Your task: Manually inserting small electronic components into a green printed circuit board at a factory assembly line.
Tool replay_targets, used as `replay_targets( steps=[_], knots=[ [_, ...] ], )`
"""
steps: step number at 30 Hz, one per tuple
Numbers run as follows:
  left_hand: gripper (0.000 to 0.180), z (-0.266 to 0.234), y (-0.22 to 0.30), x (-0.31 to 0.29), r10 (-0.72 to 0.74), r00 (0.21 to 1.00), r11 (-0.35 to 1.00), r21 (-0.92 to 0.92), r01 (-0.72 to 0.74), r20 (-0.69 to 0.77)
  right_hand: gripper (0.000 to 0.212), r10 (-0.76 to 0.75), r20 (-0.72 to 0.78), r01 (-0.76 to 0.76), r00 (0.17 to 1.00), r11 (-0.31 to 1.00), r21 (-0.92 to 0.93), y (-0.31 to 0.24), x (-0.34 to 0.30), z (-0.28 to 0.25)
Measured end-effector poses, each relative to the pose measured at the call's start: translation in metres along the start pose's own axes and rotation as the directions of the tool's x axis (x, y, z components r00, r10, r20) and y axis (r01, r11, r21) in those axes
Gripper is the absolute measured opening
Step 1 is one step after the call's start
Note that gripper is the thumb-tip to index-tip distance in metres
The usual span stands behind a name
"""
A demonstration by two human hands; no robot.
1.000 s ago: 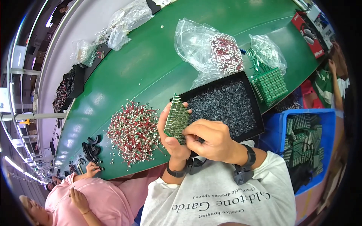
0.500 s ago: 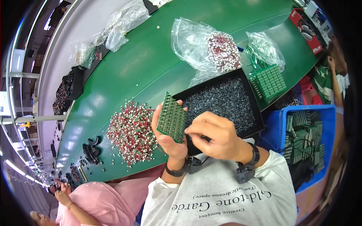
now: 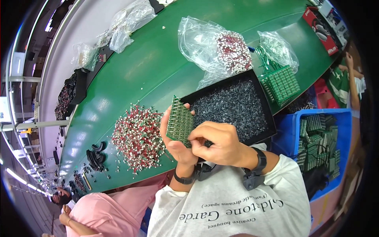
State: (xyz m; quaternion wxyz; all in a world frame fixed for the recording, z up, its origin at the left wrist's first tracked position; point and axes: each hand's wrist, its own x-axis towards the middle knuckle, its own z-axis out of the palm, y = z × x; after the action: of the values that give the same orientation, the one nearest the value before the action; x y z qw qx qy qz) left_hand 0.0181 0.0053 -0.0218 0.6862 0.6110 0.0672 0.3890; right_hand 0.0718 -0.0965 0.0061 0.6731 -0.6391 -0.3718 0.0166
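Note:
My left hand [image 3: 179,152] grips a green circuit board panel [image 3: 181,122] by its edges and holds it tilted, with rows of small parts facing right. Against the panel's lower right edge, my right hand [image 3: 217,143] is closed in a pinch; whatever sits between its fingertips is too small to make out. Just beyond both hands is a black tray [image 3: 269,118] filled with small dark components [image 3: 233,108]. Left of the panel, a heap of small red and white wired parts [image 3: 138,138] lies on the green table [image 3: 158,59].
Behind the tray lie a clear bag of red and white parts [image 3: 233,51] and stacked green panels [image 3: 282,85]. A blue bin [image 3: 344,118] of boards stands at right. Black curved pieces [image 3: 95,158] lie at left. A person in pink [image 3: 104,211] sits nearby at lower left.
My right hand has moved slightly left and down, its fingertips now at the panel's lower edge. The panel stays in my left hand. The person in pink has shifted their hands.

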Motion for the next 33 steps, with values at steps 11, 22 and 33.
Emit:
replay_targets(
  steps=[11,22,33],
  knots=[
    [0.082,-0.003,0.003,0.006,-0.008,1.0,1.0,0.009,0.008,-0.028,0.016,-0.066,0.038,0.069,0.997,0.995,-0.069,-0.002,0.008,-0.021],
    [0.085,-0.002,0.006,0.005,-0.004,0.995,0.999,-0.053,-0.001,-0.096,0.013,-0.049,-0.037,0.051,0.998,0.998,0.035,-0.007,0.004,-0.016],
    [0.084,0.0,0.016,0.006,-0.106,0.994,0.982,-0.162,0.099,-0.034,0.016,-0.001,-0.048,-0.007,0.999,0.988,-0.155,0.015,0.01,-0.022]
  ],
)
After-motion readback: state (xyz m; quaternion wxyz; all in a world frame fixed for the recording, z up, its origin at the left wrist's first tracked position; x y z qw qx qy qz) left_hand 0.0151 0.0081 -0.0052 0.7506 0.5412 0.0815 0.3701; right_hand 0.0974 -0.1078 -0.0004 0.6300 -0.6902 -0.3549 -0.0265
